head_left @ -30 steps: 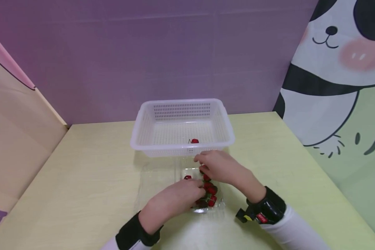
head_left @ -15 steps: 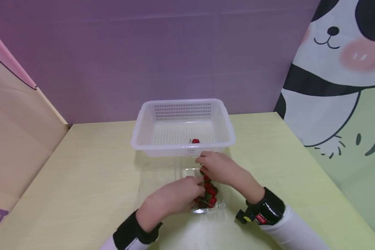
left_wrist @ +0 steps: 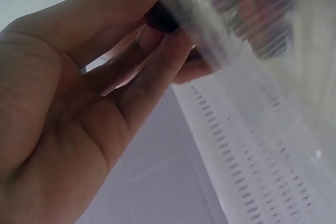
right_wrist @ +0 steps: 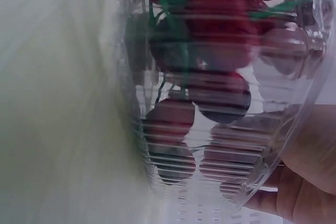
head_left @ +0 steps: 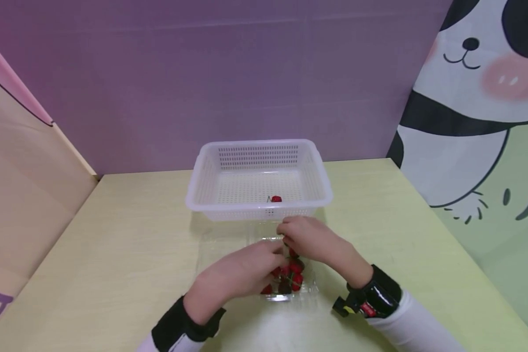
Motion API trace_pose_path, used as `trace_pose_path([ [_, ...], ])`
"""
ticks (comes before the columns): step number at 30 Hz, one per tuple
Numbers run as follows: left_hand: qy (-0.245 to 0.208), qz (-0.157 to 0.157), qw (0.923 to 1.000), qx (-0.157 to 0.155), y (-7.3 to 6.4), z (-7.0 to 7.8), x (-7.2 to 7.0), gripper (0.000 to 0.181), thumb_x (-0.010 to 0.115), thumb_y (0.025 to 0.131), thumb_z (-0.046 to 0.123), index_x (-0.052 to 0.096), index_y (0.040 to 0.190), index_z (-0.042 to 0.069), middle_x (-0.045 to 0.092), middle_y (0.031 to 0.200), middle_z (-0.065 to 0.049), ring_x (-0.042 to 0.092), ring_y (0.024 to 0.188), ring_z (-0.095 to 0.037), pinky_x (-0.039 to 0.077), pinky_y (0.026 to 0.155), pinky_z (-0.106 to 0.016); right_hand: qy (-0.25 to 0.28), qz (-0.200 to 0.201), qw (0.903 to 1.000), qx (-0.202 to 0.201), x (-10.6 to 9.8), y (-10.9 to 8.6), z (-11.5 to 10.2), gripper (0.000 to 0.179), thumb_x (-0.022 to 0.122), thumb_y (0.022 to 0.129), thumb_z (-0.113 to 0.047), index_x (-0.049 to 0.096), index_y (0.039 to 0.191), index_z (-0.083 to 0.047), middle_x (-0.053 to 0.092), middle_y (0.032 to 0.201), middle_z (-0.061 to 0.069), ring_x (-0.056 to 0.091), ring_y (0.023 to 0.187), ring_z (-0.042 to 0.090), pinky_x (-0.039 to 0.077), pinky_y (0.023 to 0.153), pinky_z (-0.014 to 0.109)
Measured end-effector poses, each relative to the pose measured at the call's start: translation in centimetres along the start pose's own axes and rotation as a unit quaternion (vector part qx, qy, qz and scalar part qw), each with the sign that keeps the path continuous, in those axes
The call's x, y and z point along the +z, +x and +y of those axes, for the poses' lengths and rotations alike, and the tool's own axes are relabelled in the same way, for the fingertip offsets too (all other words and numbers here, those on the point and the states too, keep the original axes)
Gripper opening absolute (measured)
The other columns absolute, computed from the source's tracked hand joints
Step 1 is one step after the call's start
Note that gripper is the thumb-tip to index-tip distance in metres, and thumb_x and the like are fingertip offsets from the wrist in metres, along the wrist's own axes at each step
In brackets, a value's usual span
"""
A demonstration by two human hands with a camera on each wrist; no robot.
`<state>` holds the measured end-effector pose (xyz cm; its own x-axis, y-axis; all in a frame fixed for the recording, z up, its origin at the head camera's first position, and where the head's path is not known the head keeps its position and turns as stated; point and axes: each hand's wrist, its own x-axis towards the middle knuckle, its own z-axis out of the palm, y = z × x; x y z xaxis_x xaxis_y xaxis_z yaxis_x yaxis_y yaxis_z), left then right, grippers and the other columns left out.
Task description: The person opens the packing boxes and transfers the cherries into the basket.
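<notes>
A clear plastic clamshell box point(head_left: 279, 297) lies on the table with several red cherries point(head_left: 296, 266) with green stems in it. My left hand point(head_left: 242, 271) is over the box's left part. In the left wrist view its thumb and fingers pinch a dark red cherry point(left_wrist: 161, 18). My right hand point(head_left: 312, 238) bends over the box's far right corner. In the right wrist view its fingers point(right_wrist: 289, 195) are curled beside the rim, partly behind the clear wall point(right_wrist: 273, 145); what they hold is hidden.
A white perforated plastic basket point(head_left: 259, 206) stands just behind the box, with one red cherry point(head_left: 276, 199) inside. The box's flat clear lid point(head_left: 220, 239) spreads to the left on the pale wooden table point(head_left: 136, 234). A purple backdrop point(head_left: 246, 73) rises behind.
My left hand has drawn slightly up and left from the front cherries, uncovering more of them at the box's near end. My right hand stays nearly where it was.
</notes>
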<state>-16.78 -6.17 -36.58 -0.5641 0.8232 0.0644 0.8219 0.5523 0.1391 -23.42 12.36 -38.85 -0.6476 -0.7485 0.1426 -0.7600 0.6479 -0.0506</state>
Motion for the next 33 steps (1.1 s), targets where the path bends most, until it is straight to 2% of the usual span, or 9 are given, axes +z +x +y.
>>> trace_pose_path([
  [6,-0.019,0.036,0.9992,-0.004,-1.0,-0.7,-1.4,0.013,0.071,0.084,0.001,0.068,0.092,0.011,0.049,0.086,0.006,0.049,0.077,-0.008,0.039,0.069,-0.015,0.01,0.004,0.9999,-0.002,0.2,0.0,0.1,0.018,0.067,0.086,-0.004,0.059,0.076,-0.017,0.046,0.069,-0.01,0.044,0.06,0.009,0.036,0.054,0.02],
  [12,-0.035,0.068,0.9971,-0.005,-2.0,-1.7,-2.6,0.014,0.074,0.086,0.003,0.069,0.097,0.009,0.055,0.093,0.002,0.054,0.083,-0.01,0.043,0.075,-0.016,0.016,0.004,0.9999,-0.002,0.2,0.0,0.1,0.018,0.068,0.088,-0.006,0.06,0.077,-0.016,0.046,0.069,-0.01,0.044,0.059,0.008,0.036,0.054,0.019],
  [19,-0.026,0.101,0.9946,-0.004,-2.7,-2.5,-3.6,0.016,0.074,0.086,0.004,0.07,0.101,0.007,0.056,0.099,-0.001,0.057,0.089,-0.013,0.045,0.079,-0.019,0.028,0.011,0.9995,0.002,-0.1,0.1,0.0,0.014,0.068,0.09,-0.005,0.064,0.079,-0.013,0.048,0.07,-0.01,0.045,0.06,0.008,0.037,0.055,0.018],
  [25,-0.028,0.129,0.9911,-0.017,-3.2,-3.3,-4.0,0.015,0.073,0.087,0.004,0.069,0.101,0.006,0.056,0.097,0.0,0.055,0.086,-0.012,0.045,0.077,-0.019,0.045,0.04,0.9982,-0.004,-0.3,0.2,0.0,0.011,0.069,0.089,-0.003,0.066,0.082,-0.011,0.053,0.073,-0.01,0.048,0.062,0.007,0.04,0.058,0.018],
  [33,-0.039,0.15,0.9874,-0.031,-3.6,-4.0,-4.5,0.018,0.072,0.087,0.002,0.07,0.104,0.003,0.057,0.097,-0.002,0.057,0.084,-0.014,0.046,0.075,-0.02,0.079,0.062,0.9949,-0.005,-0.1,0.3,0.2,0.007,0.071,0.087,-0.002,0.07,0.088,-0.009,0.062,0.08,-0.006,0.054,0.066,0.007,0.045,0.062,0.018],
])
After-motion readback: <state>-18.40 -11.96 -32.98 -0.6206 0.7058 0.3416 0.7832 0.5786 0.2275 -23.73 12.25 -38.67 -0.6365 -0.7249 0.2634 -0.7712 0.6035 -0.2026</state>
